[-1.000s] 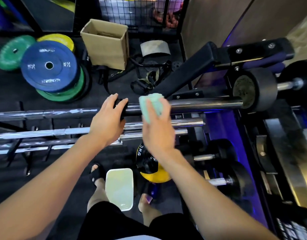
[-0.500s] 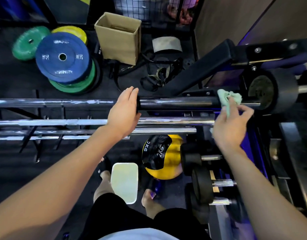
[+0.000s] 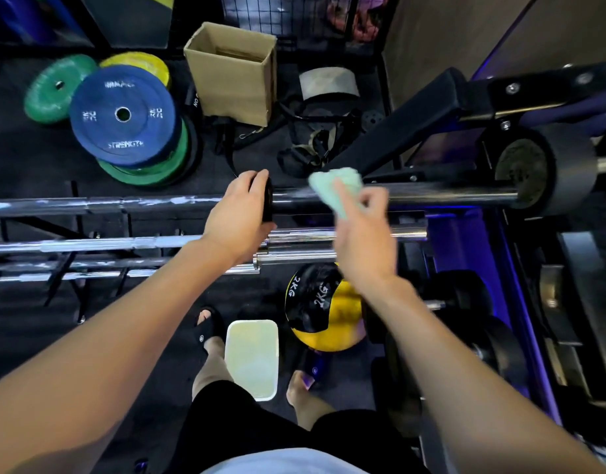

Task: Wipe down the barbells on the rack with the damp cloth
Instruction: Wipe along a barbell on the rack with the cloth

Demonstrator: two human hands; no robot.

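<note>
The top barbell [image 3: 441,196] lies across the rack from left to right, with a black plate [image 3: 541,169] on its right end. My left hand [image 3: 238,217] grips the bar at its black collar. My right hand [image 3: 361,234], blurred by motion, holds a pale green cloth [image 3: 335,186] against the bar's sleeve just right of the collar. Two more chrome barbells [image 3: 124,242] lie on the rack below the top one, partly hidden by my forearms.
Blue, green and yellow weight plates [image 3: 124,114] are stacked on the floor at the back left beside a cardboard box [image 3: 233,70]. A white tub [image 3: 252,357] and a yellow-and-black 2 kg ball [image 3: 318,302] sit by my feet. Dumbbells [image 3: 465,302] line the right side.
My right hand has slid the cloth back left along the sleeve, from beside the black plate to near the collar. My left hand has kept its grip at the collar.
</note>
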